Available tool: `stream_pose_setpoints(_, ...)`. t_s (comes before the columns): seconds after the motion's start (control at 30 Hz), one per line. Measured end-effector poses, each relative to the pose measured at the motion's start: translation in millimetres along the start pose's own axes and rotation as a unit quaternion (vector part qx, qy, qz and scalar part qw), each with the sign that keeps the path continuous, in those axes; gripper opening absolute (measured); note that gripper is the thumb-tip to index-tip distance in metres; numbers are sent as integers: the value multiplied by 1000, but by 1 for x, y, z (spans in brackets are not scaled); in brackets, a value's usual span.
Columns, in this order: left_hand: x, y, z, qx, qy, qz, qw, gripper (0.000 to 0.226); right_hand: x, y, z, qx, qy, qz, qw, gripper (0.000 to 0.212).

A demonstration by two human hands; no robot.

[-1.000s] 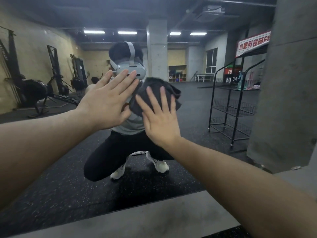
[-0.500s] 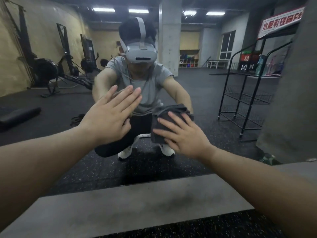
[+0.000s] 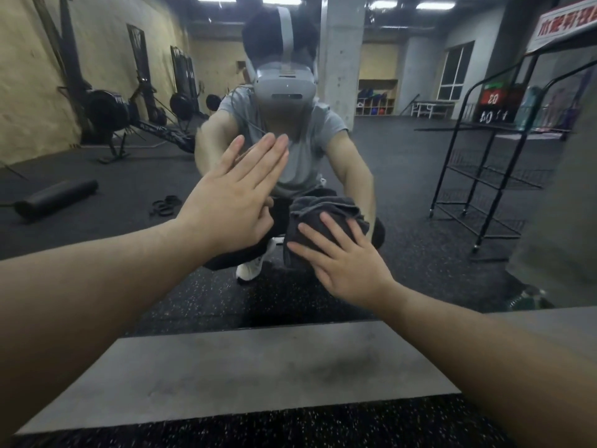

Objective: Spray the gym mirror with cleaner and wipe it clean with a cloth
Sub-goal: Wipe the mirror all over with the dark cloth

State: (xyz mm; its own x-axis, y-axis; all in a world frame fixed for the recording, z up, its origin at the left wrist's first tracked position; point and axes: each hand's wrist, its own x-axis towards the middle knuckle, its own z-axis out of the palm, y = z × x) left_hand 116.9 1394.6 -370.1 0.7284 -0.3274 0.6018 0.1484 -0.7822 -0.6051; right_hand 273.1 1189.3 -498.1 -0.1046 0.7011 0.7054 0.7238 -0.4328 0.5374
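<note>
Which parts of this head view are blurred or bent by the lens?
Head view: the forearms bulge wide at the frame's edges; the metal rack reflected in the mirror looks soft and leans; the left hand and the right hand on the cloth are reasonably sharp.

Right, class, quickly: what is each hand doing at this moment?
Left hand: open, straight fingers flat against the large wall mirror, holding nothing.
Right hand: open, spread fingers pressing the dark grey crumpled cloth to the glass.

The cloth [image 3: 326, 218] is dark grey. The floor [image 3: 290, 428] is black with pale speckles, the ledge [image 3: 245, 370] under the mirror plain grey with darker smudges. Reflected: white headset [image 3: 284, 82], grey shirt [image 3: 303, 150], black rack [image 3: 484, 176].
</note>
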Motion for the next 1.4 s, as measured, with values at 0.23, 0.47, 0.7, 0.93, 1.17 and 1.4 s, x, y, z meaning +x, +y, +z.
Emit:
stream_pose_setpoints(0.23,-7,4,-5,-19,-5,-10,1000,78,6,13,-15,8,-26,-39,999,55)
stream_pose_setpoints(0.47,-20,2,-1,-7,-8,10,1000,77,86,60,-47,-30,88,135,986,49)
stream_pose_setpoints(0.7,-36,27,23,-9,10,39,999,77,-7,-1,9,-28,25,20,999,54)
stream_pose_setpoints(0.93,-66,65,55,-51,11,80,995,71,-91,-63,52,-1,-55,-16,998,63)
stream_pose_setpoints(1.17,-67,79,68,-60,16,64,996,65,-135,-34,48,9,24,180,983,49)
stream_pose_setpoints(1.4,-65,76,65,-57,26,84,995,67,-109,-44,50,93,102,601,787,56)
